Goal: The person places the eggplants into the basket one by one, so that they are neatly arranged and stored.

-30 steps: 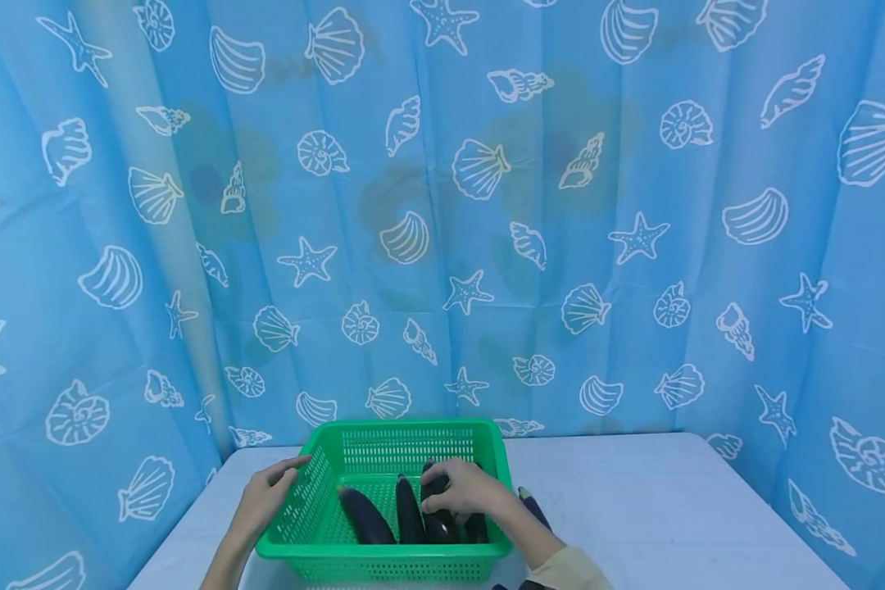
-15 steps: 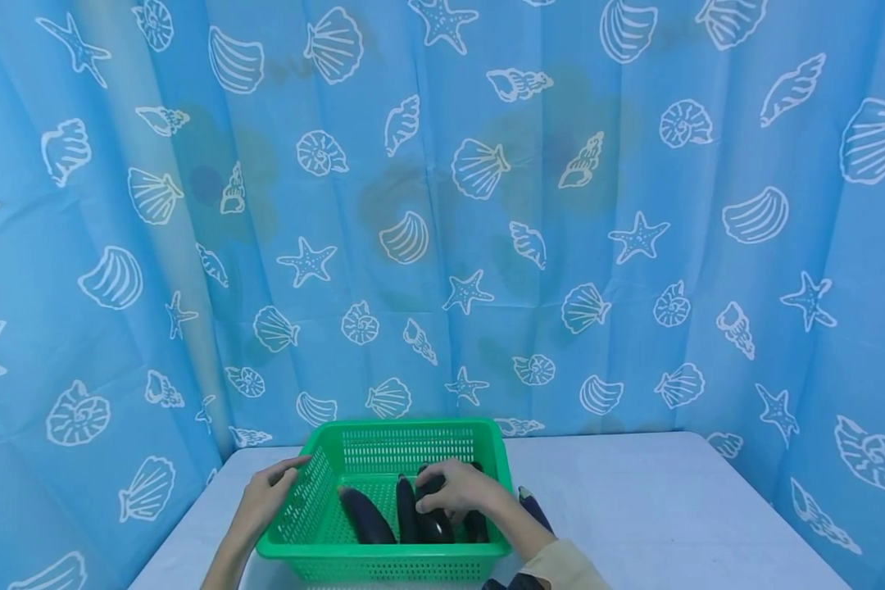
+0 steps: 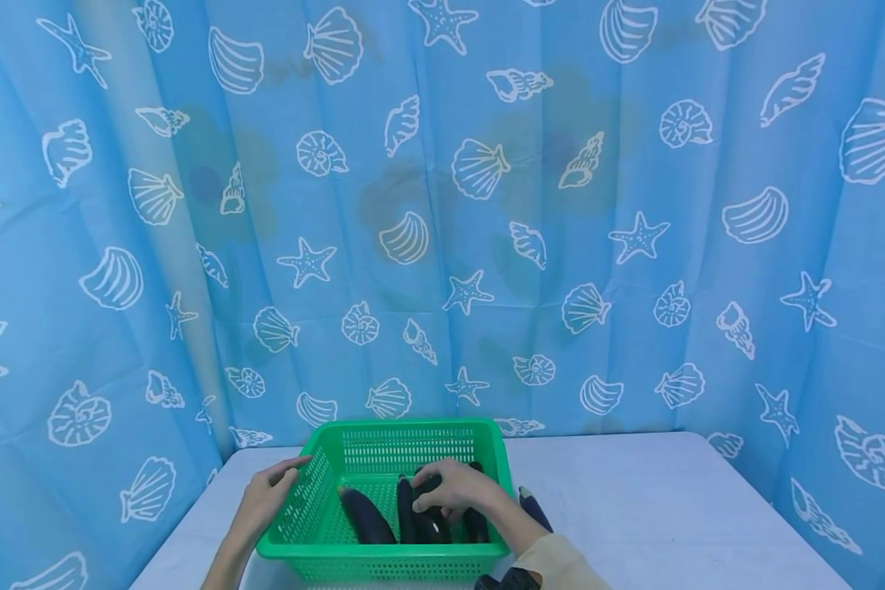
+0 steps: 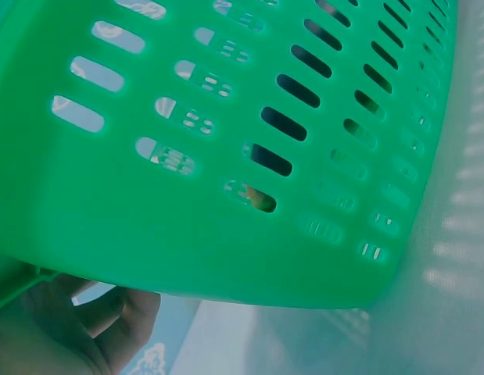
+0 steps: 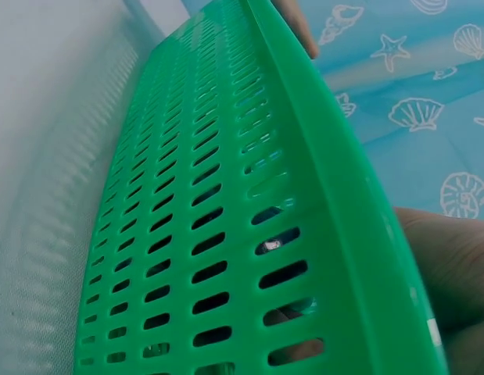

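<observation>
A green perforated plastic basket (image 3: 383, 551) holds several dark purple eggplants. My right hand (image 3: 453, 487) reaches in over the near right side and grips one glossy eggplant (image 3: 433, 528), thumb on its left and fingers over its top. Directly left of it lies a slim eggplant (image 3: 406, 512); another eggplant (image 3: 477, 527) lies on its right, partly under my forearm. A thicker, curved eggplant (image 3: 366, 516) slants farther left. At the basket's left rim, my left hand (image 3: 264, 494) rests with fingers extended and loosely bent. The basket wall (image 5: 195, 211) hides most of the right hand in the right wrist view.
One more eggplant (image 3: 534, 508) lies outside the basket, to its right on the white tabletop (image 3: 649, 508). A blue curtain (image 3: 442, 246) with white shells and starfish surrounds the table at the back and sides. A black object (image 3: 512, 578) shows beside my right sleeve.
My right hand has shifted the gripped eggplant slightly left, against the slim one. The left hand has stayed at the rim.
</observation>
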Demonstrator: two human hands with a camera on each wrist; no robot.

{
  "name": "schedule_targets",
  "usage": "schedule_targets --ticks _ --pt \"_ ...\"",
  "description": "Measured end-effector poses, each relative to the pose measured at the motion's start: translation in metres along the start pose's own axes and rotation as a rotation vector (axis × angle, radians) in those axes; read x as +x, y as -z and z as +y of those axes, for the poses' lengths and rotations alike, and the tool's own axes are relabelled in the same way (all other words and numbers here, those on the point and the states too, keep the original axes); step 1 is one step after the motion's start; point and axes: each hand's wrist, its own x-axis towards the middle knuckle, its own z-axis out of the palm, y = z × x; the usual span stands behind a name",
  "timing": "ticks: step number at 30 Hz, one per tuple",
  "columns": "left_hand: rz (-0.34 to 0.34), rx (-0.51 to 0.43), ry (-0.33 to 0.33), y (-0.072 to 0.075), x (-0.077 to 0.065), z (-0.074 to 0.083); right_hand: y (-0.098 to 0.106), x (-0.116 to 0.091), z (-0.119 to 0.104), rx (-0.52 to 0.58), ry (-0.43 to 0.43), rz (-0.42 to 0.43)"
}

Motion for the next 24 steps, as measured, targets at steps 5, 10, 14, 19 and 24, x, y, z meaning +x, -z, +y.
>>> schedule_targets --ticks 5,10,14,19,24 --pt "-0.002 0.001 -0.007 0.0000 -0.0005 -0.0002 -0.0020 0.0020 0.0004 0.006 -0.006 0.002" --pt "-0.001 0.003 -0.012 0.0001 -0.0008 0.0000 -0.0034 0.0038 0.0005 0.017 -0.015 -0.006" --pt "0.004 0.008 -0.012 -0.0005 -0.0009 0.0000 -0.0031 0.0043 0.0004 0.024 -0.022 -0.011" --pt "0.015 0.013 0.000 -0.0025 0.0005 0.0003 -0.0014 0.0014 -0.0014 0.034 -0.035 -0.023" --pt "0.012 0.002 0.006 -0.0024 0.0012 -0.0006 -0.0012 -0.0003 -0.0012 0.039 -0.051 -0.011"
